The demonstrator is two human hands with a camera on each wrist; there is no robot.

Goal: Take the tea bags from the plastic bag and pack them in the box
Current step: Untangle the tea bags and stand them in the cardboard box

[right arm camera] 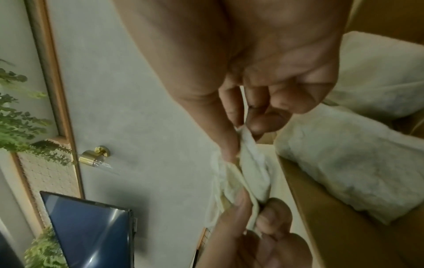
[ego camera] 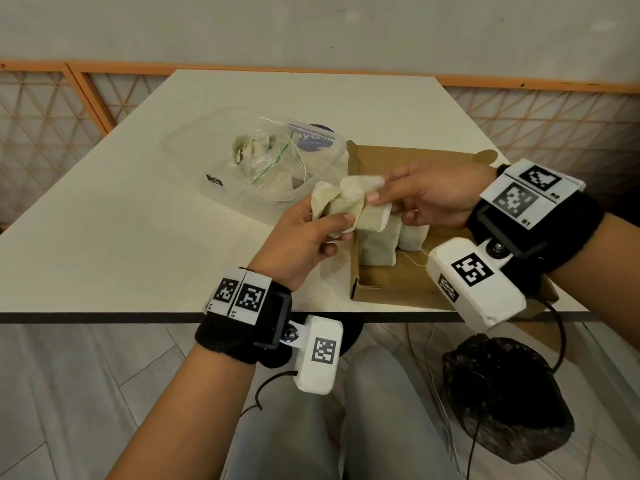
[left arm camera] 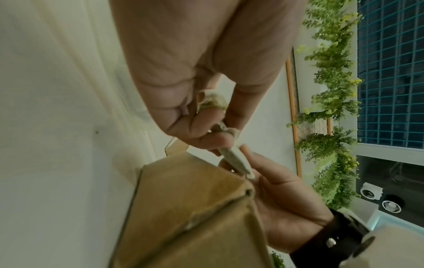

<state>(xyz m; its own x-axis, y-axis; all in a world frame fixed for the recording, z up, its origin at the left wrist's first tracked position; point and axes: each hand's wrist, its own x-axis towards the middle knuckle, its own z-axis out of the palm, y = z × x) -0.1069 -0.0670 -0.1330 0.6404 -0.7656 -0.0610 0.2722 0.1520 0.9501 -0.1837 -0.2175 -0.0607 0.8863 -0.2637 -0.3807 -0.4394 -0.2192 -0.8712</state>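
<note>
Both hands hold a bunch of pale tea bags (ego camera: 346, 202) just above the left edge of the open cardboard box (ego camera: 384, 292). My left hand (ego camera: 311, 233) grips the bunch from the left, thumb on top. From the right, my right hand (ego camera: 426, 195) pinches one bag between thumb and fingers. Two tea bags (ego camera: 391, 240) stand upright inside the box. The clear plastic bag (ego camera: 266, 157), with more tea bags in it, lies in a clear tub (ego camera: 194, 147) behind. The left wrist view shows the held tea bag (left arm camera: 236, 159) and the box corner (left arm camera: 195, 199); the right wrist view shows the pinched tea bag (right arm camera: 252, 163).
The white table (ego camera: 121, 220) stretches left and behind. Its front edge runs just below the box. A dark bag (ego camera: 505, 403) sits on the floor at the lower right, with cables hanging from the wrists. An orange lattice fence (ego camera: 45, 109) borders the table.
</note>
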